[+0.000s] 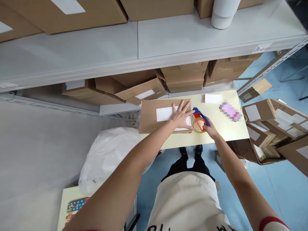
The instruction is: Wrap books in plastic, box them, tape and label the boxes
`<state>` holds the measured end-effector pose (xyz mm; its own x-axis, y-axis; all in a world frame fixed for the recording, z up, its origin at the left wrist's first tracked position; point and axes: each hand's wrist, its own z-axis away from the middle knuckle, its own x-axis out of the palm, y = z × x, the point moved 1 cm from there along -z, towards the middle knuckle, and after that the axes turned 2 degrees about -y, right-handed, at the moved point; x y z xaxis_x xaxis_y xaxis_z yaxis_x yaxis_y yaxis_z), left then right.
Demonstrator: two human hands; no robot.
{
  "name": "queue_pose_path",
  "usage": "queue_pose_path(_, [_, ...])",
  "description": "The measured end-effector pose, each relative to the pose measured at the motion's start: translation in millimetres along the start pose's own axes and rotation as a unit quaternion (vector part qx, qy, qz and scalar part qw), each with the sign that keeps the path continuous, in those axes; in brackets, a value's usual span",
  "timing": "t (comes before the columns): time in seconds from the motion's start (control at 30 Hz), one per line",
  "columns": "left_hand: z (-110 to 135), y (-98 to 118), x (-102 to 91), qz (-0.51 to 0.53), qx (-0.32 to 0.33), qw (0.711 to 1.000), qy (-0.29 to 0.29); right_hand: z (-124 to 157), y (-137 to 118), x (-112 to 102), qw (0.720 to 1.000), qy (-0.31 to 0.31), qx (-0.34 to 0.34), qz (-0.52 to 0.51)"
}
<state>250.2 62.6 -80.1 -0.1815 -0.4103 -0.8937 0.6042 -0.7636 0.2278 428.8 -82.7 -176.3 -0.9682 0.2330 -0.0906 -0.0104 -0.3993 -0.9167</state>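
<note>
We press our left hand (pixel 181 115) flat, fingers spread and its grip released, on the white label (pixel 163 114) of a flat brown cardboard box (pixel 149 118) lying on the pale yellow surface (pixel 226 130). Our right hand (pixel 210 129) has its grip clenched around a blue-and-red handheld tape dispenser (pixel 199 119), just beside the box's right edge. A pink blurred object (pixel 229 111) and a small white card (pixel 213 98) lie farther right.

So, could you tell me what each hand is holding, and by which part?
The right hand grips the tape dispenser at the right side of its roll. The left hand holds nothing: it lies flat on the cardboard box.
</note>
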Motion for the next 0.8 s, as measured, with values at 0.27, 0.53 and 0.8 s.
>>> queue_pose_path(0.27, [0.0, 2.8, -3.2, 0.004, -0.006, 1.000, -0.006, 138.5, 70.6, 70.5, 0.994, 0.040, 0.045, -0.087])
queue_pose_path(0.53, [-15.0, -2.7, -16.3, 0.050, -0.160, 0.986, 0.028, 85.9, 53.7, 120.5, 0.985, 0.137, 0.040, -0.095])
queue_pose_path(0.8, [13.1, -35.1, -30.5, 0.050, -0.104, 0.993, -0.024, -85.9, -22.5, 18.1, 0.995, 0.069, 0.001, -0.070])
